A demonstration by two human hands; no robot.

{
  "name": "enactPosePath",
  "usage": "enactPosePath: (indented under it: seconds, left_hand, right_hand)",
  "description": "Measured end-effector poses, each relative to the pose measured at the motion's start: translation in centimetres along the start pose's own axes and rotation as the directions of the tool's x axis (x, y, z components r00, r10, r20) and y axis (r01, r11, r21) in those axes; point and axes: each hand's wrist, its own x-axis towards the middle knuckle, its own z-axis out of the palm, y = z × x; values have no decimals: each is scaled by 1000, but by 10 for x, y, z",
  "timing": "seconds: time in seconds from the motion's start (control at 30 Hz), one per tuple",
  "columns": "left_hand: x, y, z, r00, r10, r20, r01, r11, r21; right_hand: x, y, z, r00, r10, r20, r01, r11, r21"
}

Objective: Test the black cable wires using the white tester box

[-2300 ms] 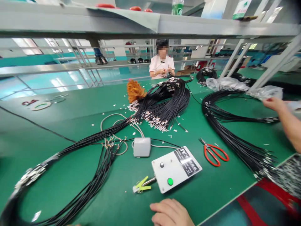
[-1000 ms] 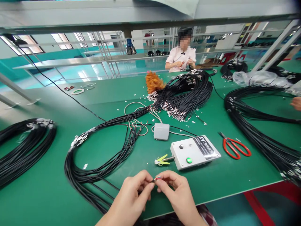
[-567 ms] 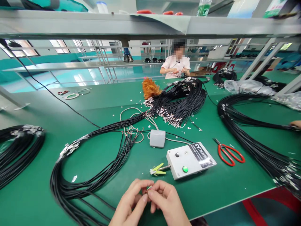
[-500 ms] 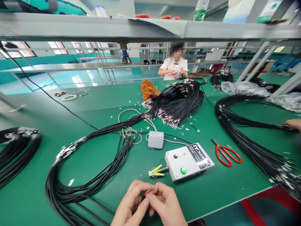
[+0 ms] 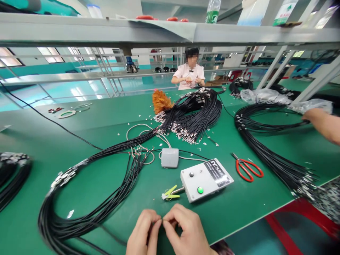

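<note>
At the front of the bench my left hand (image 5: 145,232) is closed in a pinch, with a blurred black cable (image 5: 113,235) running to it from the left bundle. My right hand (image 5: 183,228) pinches close beside it, thumb and forefinger together on a thin wire end (image 5: 162,220). Most of that wire is hidden by the fingertips. Just beyond the hands, a yellow-green clip (image 5: 170,193) sticks out of a white control box (image 5: 205,180) with a lit green button. The looped bundle of black cables (image 5: 63,216) lies to the left, tied with white bands.
Red-handled scissors (image 5: 248,169) lie right of the box. A grey pedal-like block (image 5: 170,158) sits behind it. Large cable heaps (image 5: 196,113) cover the middle, with another bundle (image 5: 255,141) at right, held by another person's hand (image 5: 320,122). A shelf (image 5: 106,30) spans overhead.
My hands have drawn slightly apart, and their fingertips now meet only at the tips. The other person's arm at right reaches further into view. The whole scene has shifted left.
</note>
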Motion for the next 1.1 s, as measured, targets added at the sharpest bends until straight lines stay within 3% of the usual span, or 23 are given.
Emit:
enactPosePath:
  seconds: [0.23, 0.33, 0.43, 0.5, 0.6, 0.73, 0.87, 1.1]
  left_hand:
    - [8, 4, 4, 972, -226, 56, 231, 970, -83]
    - [10, 8, 1, 979, -179, 96, 185, 981, -64]
    - [13, 12, -4, 984, -85, 158, 88, 996, -10]
    - [15, 15, -8, 981, -84, 173, 87, 996, -13]
    - [21, 17, -8, 973, -192, 129, 204, 976, -83]
    - [32, 14, -2, 944, -316, 95, 327, 932, -155]
    - [41, 12, 1, 937, -340, 82, 349, 923, -164]
    - [48, 11, 8, 941, -337, 23, 338, 937, -85]
  right_hand:
    - [-4, -3, -18, 988, -151, 29, 150, 909, -389]
    - [3, -9, -21, 969, -230, 85, 242, 847, -473]
    - [15, -9, -27, 913, -356, 200, 408, 787, -463]
    - [24, -7, -35, 882, -391, 261, 470, 760, -450]
    - [38, -3, -46, 897, -364, 251, 443, 727, -525]
    - [54, 2, -45, 914, -291, 284, 406, 617, -674]
    - [63, 6, -39, 901, -260, 348, 434, 554, -711]
    - [69, 4, -44, 890, -248, 382, 453, 565, -690]
